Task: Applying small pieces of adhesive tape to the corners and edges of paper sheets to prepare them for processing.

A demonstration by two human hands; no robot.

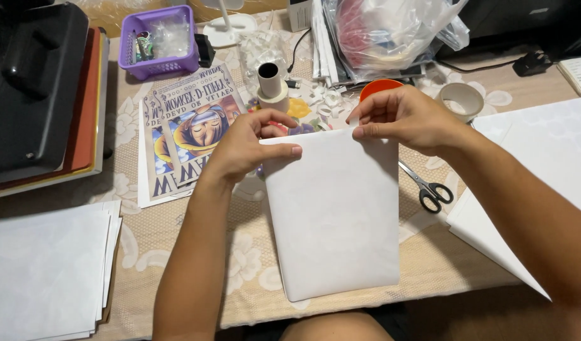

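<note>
Near edge: the person's knee shows at the bottom, forearms reaching up over the table (429, 265) with its beige floral cloth. Stack of blank white sheets (44, 271) at the near left corner; more white sheets (543, 164) spread on the right.

Centre — a white sheet (335, 215) lies flat on the cloth, long side running away from the person, its near edge close to the table edge. Both hands work its far edge. Left hand (243, 148) sits at the far-left corner, index finger stretched flat along the edge, thumb curled above — fingers pressing the paper, not spread. Right hand (401, 120) is at the far-right part of the edge, thumb and forefinger pinched together on a small bit at the edge; what exactly is pinched is too small to tell.

Just right of the sheet, black-handled scissors (429, 189) lie shut, tips partly under the wrist. Left of the left hand, cartoon poster prints (183, 132), overlapped. Beyond the hands: tape roll with a cardboard tube (271, 85) standing in it, an orange round thing (379, 88) mostly hidden by the right hand, another tape roll (461, 101). Far left, black heat press (35, 88); far back, purple basket (161, 41), clear plastic bag (391, 31).
</note>
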